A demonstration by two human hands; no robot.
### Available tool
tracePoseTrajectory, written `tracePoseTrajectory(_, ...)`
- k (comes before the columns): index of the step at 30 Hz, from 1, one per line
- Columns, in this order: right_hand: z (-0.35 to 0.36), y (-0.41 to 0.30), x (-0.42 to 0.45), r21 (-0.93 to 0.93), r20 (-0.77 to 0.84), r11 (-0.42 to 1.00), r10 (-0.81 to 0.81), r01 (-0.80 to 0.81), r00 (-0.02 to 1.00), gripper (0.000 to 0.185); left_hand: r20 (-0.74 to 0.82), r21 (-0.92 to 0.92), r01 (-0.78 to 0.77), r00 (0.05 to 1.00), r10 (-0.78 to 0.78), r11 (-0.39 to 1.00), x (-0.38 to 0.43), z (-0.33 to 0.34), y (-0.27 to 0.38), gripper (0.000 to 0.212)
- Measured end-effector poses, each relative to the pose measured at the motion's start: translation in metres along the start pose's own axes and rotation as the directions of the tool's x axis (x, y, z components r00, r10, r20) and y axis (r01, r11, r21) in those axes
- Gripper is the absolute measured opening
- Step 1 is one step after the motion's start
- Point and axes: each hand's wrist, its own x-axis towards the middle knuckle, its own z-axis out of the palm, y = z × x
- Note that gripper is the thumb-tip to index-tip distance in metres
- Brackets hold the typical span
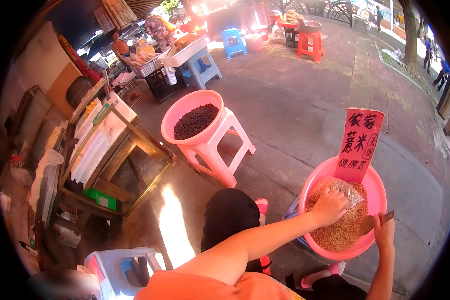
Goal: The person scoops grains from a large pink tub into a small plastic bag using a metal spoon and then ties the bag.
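Observation:
My left hand is closed on a clear plastic bag, which lies over the grain in a pink plastic basin. Whether the bag itself holds grain, I cannot tell. Tan, small-kernelled grain covers the bottom of the basin. At the basin's right side, my right hand grips the handle of a scoop. Its blade rests at the edge of the grain, against the inner wall. A red card sign with black handwriting stands up from the basin's far side.
Ahead, a pink stool carries another pink basin of dark grains. A wooden rack with white trays is at left, near a pale blue stool. Farther off are blue stools, a red stool and several people.

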Motion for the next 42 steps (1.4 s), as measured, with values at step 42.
tracePoseTrajectory(42,-0.014,-0.002,0.01,0.693,0.221,0.633,0.27,-0.346,0.937,0.037,-0.006,0.046,-0.029,1.0,0.03,0.998,0.002,-0.004,0.004,0.019)
